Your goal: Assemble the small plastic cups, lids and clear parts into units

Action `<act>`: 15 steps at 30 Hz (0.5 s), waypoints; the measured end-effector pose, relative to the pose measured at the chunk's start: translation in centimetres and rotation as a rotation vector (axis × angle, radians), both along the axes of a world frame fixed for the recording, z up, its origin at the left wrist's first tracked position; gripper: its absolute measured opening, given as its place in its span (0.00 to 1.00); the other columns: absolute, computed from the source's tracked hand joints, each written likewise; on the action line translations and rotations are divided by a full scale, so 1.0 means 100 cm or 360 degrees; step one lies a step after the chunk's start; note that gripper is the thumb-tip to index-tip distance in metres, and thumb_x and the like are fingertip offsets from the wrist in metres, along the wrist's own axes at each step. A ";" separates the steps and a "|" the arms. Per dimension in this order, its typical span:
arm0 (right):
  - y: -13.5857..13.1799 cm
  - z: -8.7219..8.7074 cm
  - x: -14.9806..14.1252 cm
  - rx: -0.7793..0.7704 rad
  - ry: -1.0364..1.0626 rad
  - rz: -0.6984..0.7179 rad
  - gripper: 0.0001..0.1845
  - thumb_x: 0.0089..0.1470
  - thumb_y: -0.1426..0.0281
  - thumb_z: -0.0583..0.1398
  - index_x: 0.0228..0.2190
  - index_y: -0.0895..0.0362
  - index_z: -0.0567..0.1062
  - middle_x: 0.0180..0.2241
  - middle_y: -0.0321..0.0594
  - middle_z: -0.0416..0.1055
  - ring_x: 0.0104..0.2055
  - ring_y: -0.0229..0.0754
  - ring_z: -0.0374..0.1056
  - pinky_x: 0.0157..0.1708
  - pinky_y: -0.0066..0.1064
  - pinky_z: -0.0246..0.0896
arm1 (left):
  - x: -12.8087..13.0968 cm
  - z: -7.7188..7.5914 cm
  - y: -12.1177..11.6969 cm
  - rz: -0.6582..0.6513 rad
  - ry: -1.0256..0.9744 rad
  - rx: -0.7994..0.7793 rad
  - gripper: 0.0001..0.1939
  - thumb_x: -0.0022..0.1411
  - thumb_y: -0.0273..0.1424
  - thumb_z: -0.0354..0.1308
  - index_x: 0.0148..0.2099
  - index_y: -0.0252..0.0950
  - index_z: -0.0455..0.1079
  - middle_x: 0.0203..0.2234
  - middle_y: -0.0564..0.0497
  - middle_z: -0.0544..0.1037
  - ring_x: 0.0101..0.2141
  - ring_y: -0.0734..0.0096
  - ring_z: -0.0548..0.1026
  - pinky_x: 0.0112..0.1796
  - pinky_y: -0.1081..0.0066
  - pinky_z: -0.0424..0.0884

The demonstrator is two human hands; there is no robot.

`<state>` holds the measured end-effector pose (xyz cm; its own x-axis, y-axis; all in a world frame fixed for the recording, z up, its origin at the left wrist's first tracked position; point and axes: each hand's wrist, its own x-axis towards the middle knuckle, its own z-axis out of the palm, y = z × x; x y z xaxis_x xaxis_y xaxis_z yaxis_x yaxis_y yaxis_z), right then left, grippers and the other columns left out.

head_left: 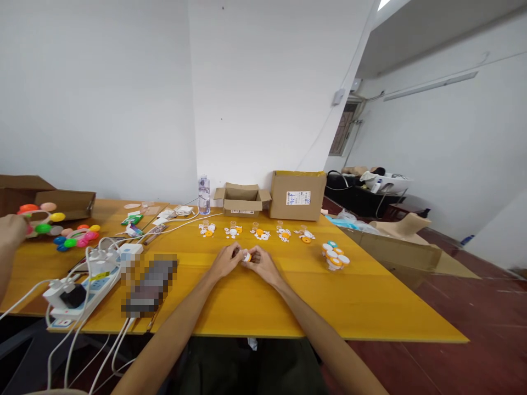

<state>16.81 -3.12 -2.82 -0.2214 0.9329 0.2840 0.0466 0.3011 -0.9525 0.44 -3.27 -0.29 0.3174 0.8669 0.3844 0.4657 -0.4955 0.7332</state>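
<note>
Nearest to us, our two forearms reach out over the near edge of the yellow wooden table (362, 307) and meet at its middle. Our left hand (225, 261) and our right hand (262, 263) are pressed close together, fingertips pinching a small round orange-and-white plastic cap (247, 256) between them, just above the tabletop. The cap is too small for us to tell its long axis or which way it faces.

To the near left lies a white power strip (93, 285) with white cables plugged in, beside a blurred dark object (149, 286). To the right of our hands, well apart, stands a cluster of small white and orange round containers (335, 256).

Farther out, a row of small white and orange plastic parts (257, 232) runs left to right across the table. At the far left, another person's hand (11, 230) touches a colourful toy of bright plastic balls (61, 230).

At the far edge stand a clear plastic water bottle (203, 195), an open brown cardboard box (242, 200) and a larger closed cardboard box (297, 195).
</note>
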 end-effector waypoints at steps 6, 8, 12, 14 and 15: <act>-0.002 0.006 0.001 -0.0023 0.0012 0.0010 0.19 0.34 0.60 0.69 0.25 0.53 0.67 0.27 0.33 0.72 0.31 0.41 0.69 0.34 0.34 0.67 | -0.001 0.004 -0.005 -0.0137 -0.0063 -0.0025 0.15 0.61 0.40 0.51 0.47 0.38 0.65 0.26 0.56 0.70 0.27 0.72 0.66 0.31 0.72 0.62; -0.002 0.007 0.001 -0.0011 0.0010 0.0006 0.19 0.34 0.61 0.69 0.25 0.53 0.67 0.26 0.33 0.72 0.31 0.41 0.69 0.34 0.34 0.66 | -0.001 0.006 -0.006 -0.0176 -0.0070 -0.0008 0.12 0.61 0.38 0.51 0.44 0.38 0.66 0.26 0.56 0.70 0.27 0.72 0.66 0.32 0.72 0.62; -0.002 0.005 0.000 0.0013 0.0008 0.0018 0.19 0.35 0.60 0.69 0.26 0.53 0.67 0.26 0.33 0.72 0.31 0.41 0.69 0.34 0.33 0.66 | -0.001 0.008 -0.006 -0.0183 -0.0019 0.0004 0.12 0.62 0.40 0.49 0.36 0.37 0.66 0.24 0.57 0.69 0.27 0.72 0.65 0.32 0.72 0.61; -0.002 0.004 0.000 0.0017 0.0004 0.0015 0.19 0.35 0.59 0.69 0.26 0.53 0.67 0.26 0.33 0.72 0.30 0.41 0.69 0.33 0.33 0.66 | 0.000 0.008 -0.005 -0.0115 0.0025 -0.0022 0.14 0.62 0.42 0.48 0.33 0.37 0.65 0.22 0.57 0.68 0.26 0.73 0.64 0.31 0.72 0.60; -0.002 0.003 0.000 0.0017 0.0004 0.0012 0.19 0.35 0.59 0.69 0.26 0.53 0.67 0.26 0.33 0.72 0.30 0.41 0.69 0.32 0.33 0.66 | 0.000 0.008 -0.005 -0.0074 0.0043 -0.0034 0.15 0.62 0.43 0.48 0.32 0.37 0.64 0.21 0.57 0.67 0.26 0.72 0.64 0.30 0.72 0.60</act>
